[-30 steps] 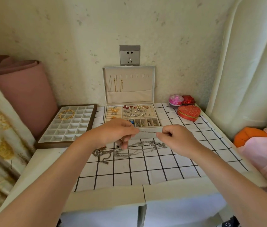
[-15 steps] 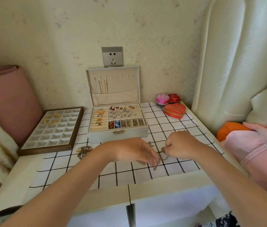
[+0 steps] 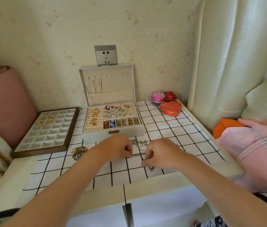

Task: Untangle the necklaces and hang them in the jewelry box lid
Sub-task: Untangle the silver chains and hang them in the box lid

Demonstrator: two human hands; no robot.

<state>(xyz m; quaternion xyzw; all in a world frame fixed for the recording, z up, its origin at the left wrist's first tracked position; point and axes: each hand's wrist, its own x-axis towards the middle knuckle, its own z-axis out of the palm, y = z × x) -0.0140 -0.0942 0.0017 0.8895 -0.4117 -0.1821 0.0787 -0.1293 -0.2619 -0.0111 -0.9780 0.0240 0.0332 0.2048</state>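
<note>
The silver necklaces [image 3: 139,143] are bunched in a knotted little heap near the front edge of the surface [image 3: 6,177], just in front of the jewelry box [image 3: 113,133], on a white cloth [image 3: 170,128] with a black grid. Both hands are right on the heap. The left hand [image 3: 118,148] has its grip pinched narrow on one end of a short stretched strand, and the right hand [image 3: 160,153] pinches the other end, fingers curled in. A loose tail trails out under the right hand toward the front edge. Can't tell if that's a pendant on it.

Handling-wise, these look like thin metal chains: light, floppy, slippery, with tiny links that love to snag each other. My guess is that yanking just tightens the knot or pops a link. I'd hold right next to the knot with fingertips and tease loops open, then carry each chain by its clasp end.

The lid [image 3: 106,71] stands upright at the back edge against the wall, lined in soft pale fabric with a row of hooks up top and a pocket below. A few gold chains [image 3: 97,86] hang toward its left side, and the rest of the row looks free.
</note>
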